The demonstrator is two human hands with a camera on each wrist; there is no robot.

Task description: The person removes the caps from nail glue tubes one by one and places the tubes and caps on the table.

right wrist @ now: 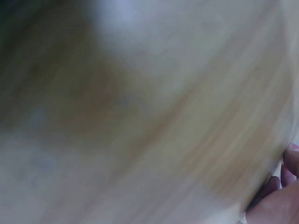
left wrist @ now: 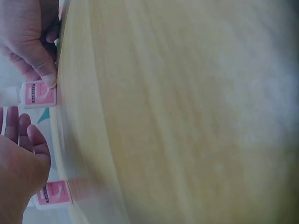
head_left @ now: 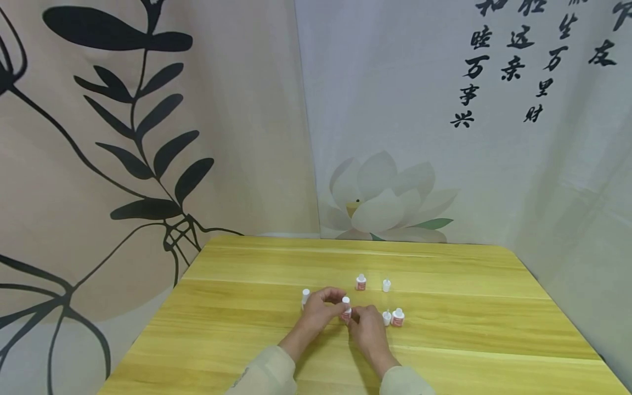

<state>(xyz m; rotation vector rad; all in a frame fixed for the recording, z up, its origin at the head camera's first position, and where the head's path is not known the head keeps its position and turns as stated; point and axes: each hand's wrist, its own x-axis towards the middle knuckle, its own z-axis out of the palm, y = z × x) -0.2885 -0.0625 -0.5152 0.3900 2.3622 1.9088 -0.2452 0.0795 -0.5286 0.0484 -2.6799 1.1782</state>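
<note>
In the head view, a small white bottle with a pink label (head_left: 346,314) stands upright between the hands. My right hand (head_left: 367,330) holds it low at the side, the thumb on the label in the left wrist view. My left hand (head_left: 316,314) is beside its white top, fingers loosely bent; in the left wrist view a narrow gap shows between those fingers and the bottle (left wrist: 41,94). Another pink-labelled bottle (left wrist: 54,193) is partly behind my left hand (left wrist: 23,168). The right wrist view shows only part of my right hand (right wrist: 276,201) at the lower right edge.
On the wooden table (head_left: 237,263), a white-topped bottle (head_left: 305,296) stands left of my left hand. Farther back are a labelled bottle (head_left: 361,282) and a small white piece (head_left: 387,285). Right of my right hand, another white piece (head_left: 387,318) sits beside a labelled bottle (head_left: 398,317).
</note>
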